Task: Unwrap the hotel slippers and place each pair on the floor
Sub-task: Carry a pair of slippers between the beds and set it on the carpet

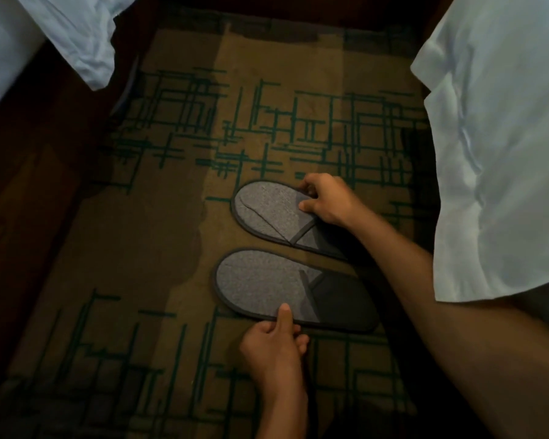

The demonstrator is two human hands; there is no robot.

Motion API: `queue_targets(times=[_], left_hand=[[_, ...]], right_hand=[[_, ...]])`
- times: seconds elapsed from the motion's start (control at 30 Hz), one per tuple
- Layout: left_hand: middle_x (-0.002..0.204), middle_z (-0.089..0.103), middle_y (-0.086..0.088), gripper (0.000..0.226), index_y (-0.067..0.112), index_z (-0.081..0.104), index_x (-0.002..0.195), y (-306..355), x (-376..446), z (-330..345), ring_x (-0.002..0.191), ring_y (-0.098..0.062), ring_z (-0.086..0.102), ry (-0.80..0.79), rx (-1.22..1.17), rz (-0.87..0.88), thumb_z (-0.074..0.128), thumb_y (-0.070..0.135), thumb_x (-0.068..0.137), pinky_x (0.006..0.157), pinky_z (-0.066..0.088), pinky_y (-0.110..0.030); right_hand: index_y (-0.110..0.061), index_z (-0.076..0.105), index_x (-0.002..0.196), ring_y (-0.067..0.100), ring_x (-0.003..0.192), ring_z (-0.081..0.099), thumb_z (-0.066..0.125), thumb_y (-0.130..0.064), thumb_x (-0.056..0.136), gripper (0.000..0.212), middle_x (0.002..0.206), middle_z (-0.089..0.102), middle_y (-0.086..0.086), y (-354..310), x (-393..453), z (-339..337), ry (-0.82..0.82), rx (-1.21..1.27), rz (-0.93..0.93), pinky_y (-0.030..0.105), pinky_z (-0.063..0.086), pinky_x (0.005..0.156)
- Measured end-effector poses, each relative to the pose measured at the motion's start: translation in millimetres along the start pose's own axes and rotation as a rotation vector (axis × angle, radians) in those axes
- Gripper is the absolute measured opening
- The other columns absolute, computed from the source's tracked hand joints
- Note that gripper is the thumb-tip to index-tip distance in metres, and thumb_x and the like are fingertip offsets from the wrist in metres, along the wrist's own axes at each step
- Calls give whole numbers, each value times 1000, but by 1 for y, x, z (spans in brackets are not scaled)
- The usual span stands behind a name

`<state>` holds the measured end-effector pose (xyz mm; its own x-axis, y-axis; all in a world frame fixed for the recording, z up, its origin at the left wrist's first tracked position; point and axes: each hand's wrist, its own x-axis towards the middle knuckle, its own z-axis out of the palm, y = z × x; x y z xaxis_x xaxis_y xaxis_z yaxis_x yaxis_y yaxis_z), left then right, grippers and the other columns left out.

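My right hand (325,200) is closed on the far edge of the upper grey slipper (268,213), thumb lying on the insole, fingers curled over the dark piping at the rim. My left hand (274,345) pinches the near edge of the lower grey slipper (260,285): thumb flat on the insole, other fingers tucked under/behind the rim, can't see exactly how far under. Both slippers lie flat on the carpet (159,248), side by side w/ a narrow strip of carpet between them, not touching. Each has a light grey insole w/ dark trim and a darker toe band toward the right; heels point left. No wrapper visible on either. Carpet is brown w/ a dark green line pattern, dim lighting. White bedding (501,160) hangs down at right, just beside my right forearm; another white sheet (73,36) drapes at top left, well apart from the slippers.
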<state>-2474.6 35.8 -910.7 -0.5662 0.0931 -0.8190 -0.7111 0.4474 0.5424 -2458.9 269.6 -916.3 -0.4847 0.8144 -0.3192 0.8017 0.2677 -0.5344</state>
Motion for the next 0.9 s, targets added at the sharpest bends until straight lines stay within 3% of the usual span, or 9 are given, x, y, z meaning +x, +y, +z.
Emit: queue_targets(times=[0.27, 0.57, 0.7, 0.9], left_hand=[[74, 69, -20, 19, -2, 62, 77, -8, 1, 8, 66, -29, 71, -61, -156, -80, 63, 7, 93, 57, 61, -25], [77, 68, -20, 13, -7, 62, 86, -9, -1, 14, 65, -30, 69, -86, -187, -80, 61, 4, 94, 51, 60, -23], [75, 69, -19, 15, -2, 59, 80, -10, -2, 17, 63, -29, 69, -87, -178, -80, 62, 3, 93, 50, 59, -22], [76, 71, -19, 11, -4, 62, 87, -13, 1, 17, 64, -28, 71, -98, -156, -71, 63, 5, 93, 50, 59, -22]], right_hand=[[-11, 63, 109, 35, 105, 59, 76, -20, 79, 34, 109, 60, 15, 5, -1, 15, 53, -120, -96, 40, 51, 88], [-13, 67, 116, 33, 109, 60, 77, -20, 79, 39, 112, 62, 14, 5, 0, 14, 50, -100, -126, 38, 51, 93], [-9, 68, 115, 32, 106, 62, 74, -13, 81, 34, 111, 64, 15, 3, 3, 16, 67, -81, -125, 37, 52, 89], [-8, 70, 114, 29, 102, 64, 74, -12, 82, 32, 108, 66, 14, 4, 4, 18, 68, -39, -115, 33, 51, 86]])
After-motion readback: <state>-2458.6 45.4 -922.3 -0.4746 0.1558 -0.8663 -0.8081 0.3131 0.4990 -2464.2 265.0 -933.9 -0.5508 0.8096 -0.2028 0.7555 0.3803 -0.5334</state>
